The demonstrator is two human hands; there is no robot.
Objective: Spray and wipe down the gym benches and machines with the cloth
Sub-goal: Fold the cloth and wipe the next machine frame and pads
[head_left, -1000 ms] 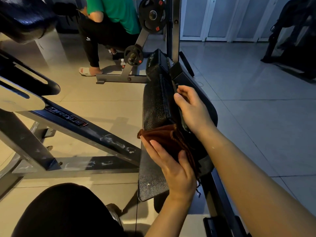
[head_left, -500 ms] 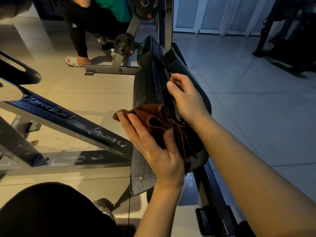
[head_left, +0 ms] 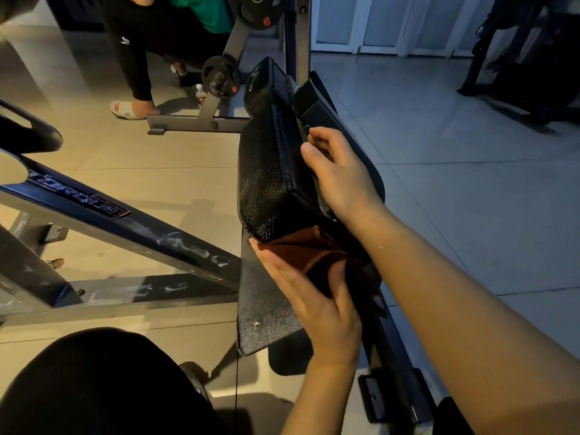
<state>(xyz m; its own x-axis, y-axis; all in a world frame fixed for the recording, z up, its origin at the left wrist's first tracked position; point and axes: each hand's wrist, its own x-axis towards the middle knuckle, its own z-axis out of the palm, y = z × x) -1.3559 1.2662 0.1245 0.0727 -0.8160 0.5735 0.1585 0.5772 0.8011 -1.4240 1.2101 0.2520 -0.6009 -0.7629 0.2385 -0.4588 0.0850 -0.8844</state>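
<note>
At far left a sloping steel beam (head_left: 103,211) of a neighbouring machine carries whitish smears along its top, which look like dried residue, so it probably needs a wipe too. Behind it, near the top, another person's leg and sandal (head_left: 127,108) stand on the tiled floor (head_left: 131,152) beside a rack with weight plates (head_left: 219,77); a small bottle (head_left: 200,93) sits on the floor just beside that rack.

In the middle, the black padded bench cushion (head_left: 266,171) stands tipped on its edge, its textured side turned toward the camera. Below it a flat black metal plate (head_left: 266,315) with a bolt is exposed.

The left hand (head_left: 317,306) lies with its fingers nearly straight, pressing the brown cloth (head_left: 309,251) up against the lower end of the cushion, with the thumb over the cloth's bunched part. The cloth sits in the gap between cushion and plate, seemingly to reach the cushion's underside edge.

To the right, the right hand (head_left: 340,174) curls its fingers round the cushion's far edge, apparently steadying it so the wiping pressure does not push it away. No spray bottle shows.
</note>
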